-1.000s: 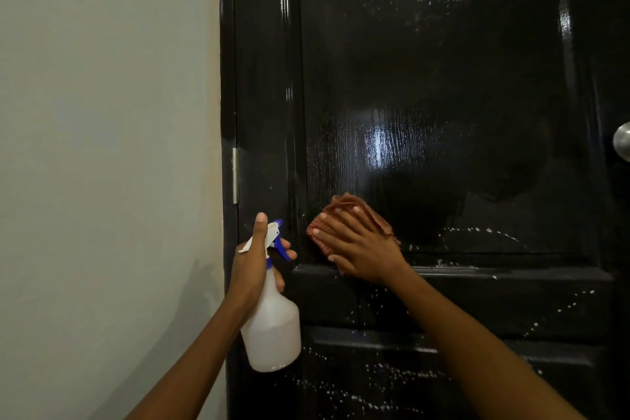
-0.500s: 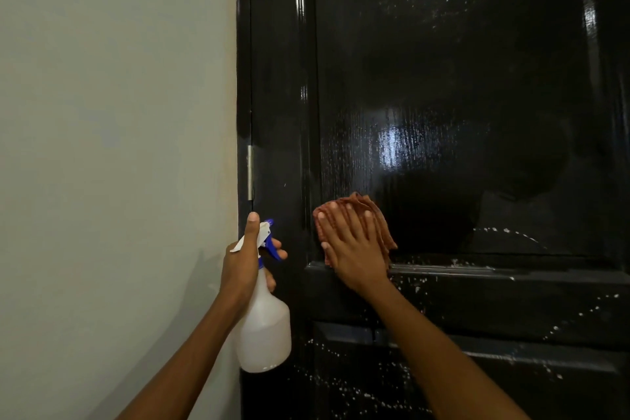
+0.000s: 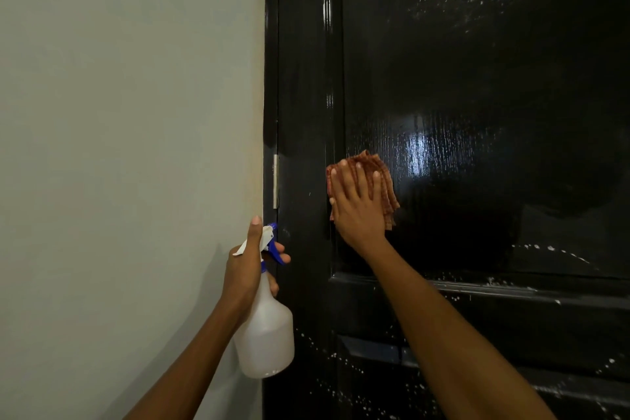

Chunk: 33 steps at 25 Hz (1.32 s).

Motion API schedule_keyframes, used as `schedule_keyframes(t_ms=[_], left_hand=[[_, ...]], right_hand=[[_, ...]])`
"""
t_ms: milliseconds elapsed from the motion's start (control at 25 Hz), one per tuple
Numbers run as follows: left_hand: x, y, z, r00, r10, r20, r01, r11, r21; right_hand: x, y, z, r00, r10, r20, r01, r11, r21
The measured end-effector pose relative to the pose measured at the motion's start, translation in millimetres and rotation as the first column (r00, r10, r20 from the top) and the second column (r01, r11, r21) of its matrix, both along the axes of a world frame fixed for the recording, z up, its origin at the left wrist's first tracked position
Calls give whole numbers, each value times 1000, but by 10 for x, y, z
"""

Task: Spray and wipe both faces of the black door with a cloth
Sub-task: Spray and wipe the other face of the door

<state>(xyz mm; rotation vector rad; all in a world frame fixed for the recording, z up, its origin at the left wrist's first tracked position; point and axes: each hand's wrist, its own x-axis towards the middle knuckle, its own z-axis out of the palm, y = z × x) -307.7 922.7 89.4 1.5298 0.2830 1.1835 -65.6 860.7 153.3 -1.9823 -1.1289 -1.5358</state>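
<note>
The glossy black door [image 3: 477, 95] fills the right half of the view, wet and streaked, with white droplets on its lower panels. My right hand [image 3: 358, 204] lies flat with straight fingers on a folded reddish-brown cloth [image 3: 385, 184], pressing it against the left edge of the upper panel. My left hand [image 3: 247, 269] grips the neck of a white spray bottle [image 3: 267, 334] with a blue trigger, held upright beside the door's hinge side.
A pale grey wall [image 3: 129, 147] takes up the left half. A metal hinge [image 3: 275, 181] sits on the black door frame [image 3: 271, 61] just above the bottle. A raised horizontal rail [image 3: 511, 293] crosses the door below the cloth.
My right hand has slid the cloth upward along the panel's left edge, away from the horizontal rail. The bottle hand has stayed about where it was.
</note>
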Motion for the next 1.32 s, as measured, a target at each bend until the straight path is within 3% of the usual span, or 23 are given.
schedule_keyframes(t_ms=[160, 240, 440, 760, 880, 1000, 1120, 1240, 1320], left_hand=[[-14, 3, -51, 1000, -9, -8, 9, 1000, -11], [-39, -38, -42, 999, -42, -17, 41, 998, -39], [-68, 35, 95, 1000, 13, 12, -13, 1000, 4], [-170, 323, 229, 998, 19, 57, -22, 999, 50], [-179, 392, 269, 999, 0, 50, -3, 998, 59], [-141, 394, 205, 997, 68, 32, -71, 994, 88], [-69, 359, 60, 995, 102, 3, -102, 993, 62], [-80, 321, -42, 982, 183, -37, -181, 982, 48], [-129, 277, -81, 987, 154, -45, -153, 988, 35]], right_hand=[[-2, -117, -1179, 997, 58, 52, -48, 984, -170], [48, -167, -1318, 994, 81, 72, -58, 961, -271], [-31, 4, -707, 993, 53, 101, -3, 901, -434], [-313, 555, 971, 992, -45, 116, 74, 962, -262], [-350, 725, 1135, 994, -38, 104, 56, 983, -175], [-311, 833, 737, 988, 7, 157, 18, 988, -153], [-314, 865, -9, 989, 112, 93, -89, 971, -224], [-231, 769, -806, 970, 199, 139, -104, 856, -506], [-160, 676, -1062, 939, 220, 264, 34, 703, -710]])
